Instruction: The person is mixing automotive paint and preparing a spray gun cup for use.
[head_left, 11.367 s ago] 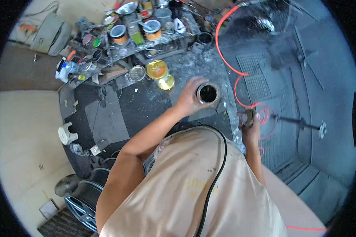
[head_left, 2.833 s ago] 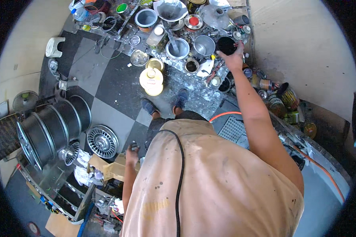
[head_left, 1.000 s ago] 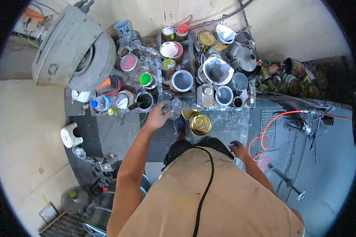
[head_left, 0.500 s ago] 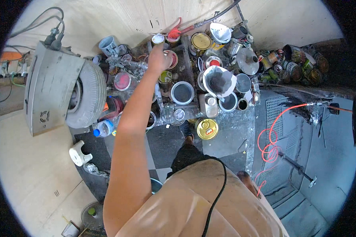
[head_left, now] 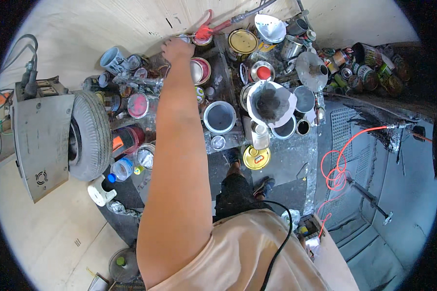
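Head view, and here's my left hand (head_left: 178, 49) stretched out to eleven o'clock, fingers bent over, right at a small pale-topped can (head_left: 183, 37); whether they grip it, I can't tell; a red tool (head_left: 205, 33) sits at two o'clock from my knuckles, a pink-rimmed tin (head_left: 207, 71) between four and five; my right hand's out of view.

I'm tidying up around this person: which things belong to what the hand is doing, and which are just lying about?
At the hand:
- left hand, bare
- small round can with a pale top, mostly hidden; contact unclear

Apparently just lying about:
- white plastic stool
- clear plastic bottle with blue cap
- gold round metal tin
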`<state>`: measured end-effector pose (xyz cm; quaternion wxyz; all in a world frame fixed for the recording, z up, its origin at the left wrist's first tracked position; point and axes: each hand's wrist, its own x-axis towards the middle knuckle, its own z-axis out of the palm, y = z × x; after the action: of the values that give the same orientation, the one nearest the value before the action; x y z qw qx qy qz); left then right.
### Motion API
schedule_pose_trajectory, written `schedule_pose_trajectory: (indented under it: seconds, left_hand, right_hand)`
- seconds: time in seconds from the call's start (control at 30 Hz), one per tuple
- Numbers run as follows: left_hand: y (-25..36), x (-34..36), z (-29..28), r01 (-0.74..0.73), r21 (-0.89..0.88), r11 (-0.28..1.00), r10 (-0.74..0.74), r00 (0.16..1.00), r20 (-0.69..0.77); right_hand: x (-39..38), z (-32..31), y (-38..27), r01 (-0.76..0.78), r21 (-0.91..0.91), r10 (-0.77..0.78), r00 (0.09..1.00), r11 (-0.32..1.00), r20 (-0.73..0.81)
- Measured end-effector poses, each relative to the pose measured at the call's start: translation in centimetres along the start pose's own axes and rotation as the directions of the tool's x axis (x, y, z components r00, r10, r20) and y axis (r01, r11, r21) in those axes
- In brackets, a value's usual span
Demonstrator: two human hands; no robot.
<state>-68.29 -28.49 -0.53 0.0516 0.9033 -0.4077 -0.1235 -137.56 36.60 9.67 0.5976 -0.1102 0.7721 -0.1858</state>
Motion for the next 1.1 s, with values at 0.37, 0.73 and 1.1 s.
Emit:
schedule_pose_trajectory:
  seconds: [0.37,0.73,1.1]
  left_hand:
    - [-2.9,-1.0,-5.8,-0.117,-0.258,0.959,0.122,0.993,0.003]
    - [-2.8,-9.6,-15.9,-0.287,-0.210,0.935,0.205,0.918,-0.339]
    - [7.9,-53.4,-15.1,-0.340,-0.388,0.857,0.447,0.865,0.230]
  right_hand:
    - [4.4,-0.2,-5.3,0.286,-0.374,-0.256,0.958,0.882,0.128]
    - [10.5,1.1,-11.9,0.580,-0.553,-0.483,0.812,0.599,0.328]
    - [4.7,14.6,-34.1,0.970,-0.203,-0.676,0.061,-0.133,0.734]
